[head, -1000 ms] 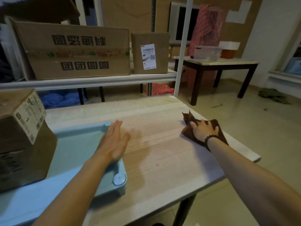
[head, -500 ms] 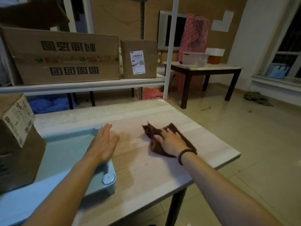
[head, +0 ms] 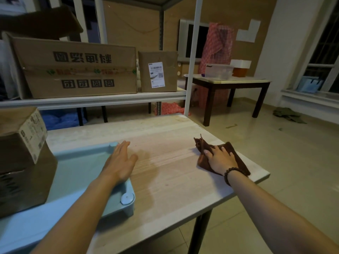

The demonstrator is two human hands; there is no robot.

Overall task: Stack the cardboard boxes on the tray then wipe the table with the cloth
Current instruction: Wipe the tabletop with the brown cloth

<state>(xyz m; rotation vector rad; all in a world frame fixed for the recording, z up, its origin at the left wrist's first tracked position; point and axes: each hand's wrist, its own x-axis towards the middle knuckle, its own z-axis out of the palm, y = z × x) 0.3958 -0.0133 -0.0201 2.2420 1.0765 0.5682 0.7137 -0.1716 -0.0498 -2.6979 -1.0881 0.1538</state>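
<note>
The single head camera looked forward and down, close over the table's point(head: 174, 180) near right corner.

The large cardboard box point(head: 77, 67) on the shelf carried big dark Chinese characters printed upside down in two rows; the lower row, four boxed characters, read 团团圆圆 once turned, while the upper row could not be made out with certainty. A band of small green and red marks ran between the rows, too blurred to read. The smaller box point(head: 158, 71) beside it bore a white shipping label point(head: 156, 74) with a barcode and fine print, illegible. The cardboard box point(head: 23, 158) on the tray had a white label point(head: 34, 133) with small codes and a lone "1"; the rest was unreadable
</note>
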